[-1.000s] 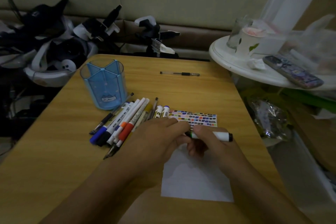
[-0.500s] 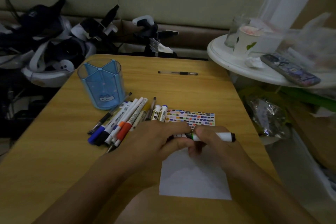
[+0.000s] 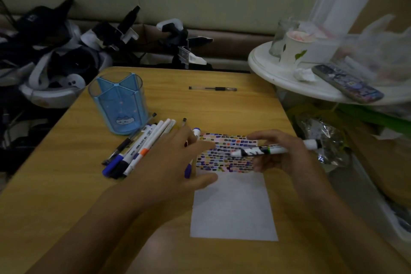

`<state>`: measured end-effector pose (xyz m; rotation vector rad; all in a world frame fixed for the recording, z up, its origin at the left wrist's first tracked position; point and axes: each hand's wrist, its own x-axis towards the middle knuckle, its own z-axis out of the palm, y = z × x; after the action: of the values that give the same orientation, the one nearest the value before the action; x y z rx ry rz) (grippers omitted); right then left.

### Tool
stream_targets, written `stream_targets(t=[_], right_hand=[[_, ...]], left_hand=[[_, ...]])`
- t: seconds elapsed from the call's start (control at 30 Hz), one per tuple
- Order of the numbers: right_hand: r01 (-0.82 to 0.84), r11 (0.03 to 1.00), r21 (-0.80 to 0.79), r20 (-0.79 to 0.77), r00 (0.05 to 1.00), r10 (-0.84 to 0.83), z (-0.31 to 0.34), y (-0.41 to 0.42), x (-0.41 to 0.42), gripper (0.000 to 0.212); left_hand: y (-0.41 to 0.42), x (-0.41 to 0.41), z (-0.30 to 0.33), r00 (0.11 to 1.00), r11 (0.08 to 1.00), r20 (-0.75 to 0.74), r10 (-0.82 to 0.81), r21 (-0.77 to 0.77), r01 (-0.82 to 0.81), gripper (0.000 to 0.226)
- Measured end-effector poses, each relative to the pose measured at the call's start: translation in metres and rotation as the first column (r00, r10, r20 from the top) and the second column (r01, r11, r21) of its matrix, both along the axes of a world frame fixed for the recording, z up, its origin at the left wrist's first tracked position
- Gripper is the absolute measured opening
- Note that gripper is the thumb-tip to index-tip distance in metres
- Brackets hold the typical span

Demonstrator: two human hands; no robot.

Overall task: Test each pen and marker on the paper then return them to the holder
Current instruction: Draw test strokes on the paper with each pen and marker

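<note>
Head view: right hand (image 3: 282, 158) grips a white marker (image 3: 275, 149) held roughly level above the paper (image 3: 233, 204), fingers curled round the barrel, cap end poking out to the right past the knuckles. Can't tell if the tip end on the left is capped, blurred. Left hand (image 3: 171, 162) is flat, fingers straight and spread, holding nothing, hovering or resting over the right part of the pen pile (image 3: 133, 151) and the paper's left edge; contact not clear. The two hands are apart, a gap between them over the coloured marks.

Paper lies on the wooden table (image 3: 66, 196) in front of the person, upper part covered in rows of small coloured test swatches (image 3: 224, 155), lower part blank white.

Pen pile lies loose on the table just beside the paper's left edge, markers and pens fanned diagonally, blue, black and orange caps towards the near left. One blue-capped marker (image 3: 188, 170) shows under the left hand.

Holder (image 3: 120, 104), translucent blue cup with dividers and a cat print, stands upright just behind the pile, no pens visible in it.

One black pen (image 3: 212, 88) lies alone further back on the table, well apart from the rest.

Right side: white round side table (image 3: 278, 78) with a phone (image 3: 347, 83), a paper cup (image 3: 295, 48), a glass jar (image 3: 280, 38), crumpled tissue (image 3: 303, 74)
</note>
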<state>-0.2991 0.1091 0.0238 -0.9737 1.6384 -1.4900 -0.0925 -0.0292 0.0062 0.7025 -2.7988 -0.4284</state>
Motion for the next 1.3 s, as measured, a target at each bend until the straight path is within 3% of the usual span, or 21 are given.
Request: stream_targets(t=[0.13, 0.27, 0.53, 0.8, 1.3], right_hand=[[0.105, 0.993, 0.044, 0.022, 0.994, -0.106, -0.007, 0.005, -0.008, 0.031], [0.119, 0.99, 0.081, -0.168, 0.98, -0.104, -0.018, 0.009, -0.011, 0.008], [0.176, 0.984, 0.005, -0.426, 0.891, -0.157, -0.044, 0.017, -0.016, 0.004], [0.155, 0.986, -0.06, -0.394, 0.904, -0.166, -0.053, 0.019, -0.018, 0.012], [0.148, 0.988, -0.045, -0.507, 0.849, -0.15, -0.057, 0.018, -0.018, 0.007]], left_hand=[[0.001, 0.0, -0.004, 0.986, 0.998, 0.164, 0.032, -0.055, -0.023, 0.066], [0.001, 0.0, -0.006, 0.963, 0.995, 0.263, 0.056, -0.098, -0.031, 0.073], [-0.001, -0.001, -0.006, 0.968, 0.994, 0.242, 0.066, -0.099, -0.043, 0.076], [-0.004, -0.002, -0.009, 0.967, 0.994, 0.246, 0.066, -0.095, -0.044, 0.082], [-0.003, -0.007, -0.004, 0.952, 0.995, 0.293, 0.089, -0.065, -0.073, 0.086]])
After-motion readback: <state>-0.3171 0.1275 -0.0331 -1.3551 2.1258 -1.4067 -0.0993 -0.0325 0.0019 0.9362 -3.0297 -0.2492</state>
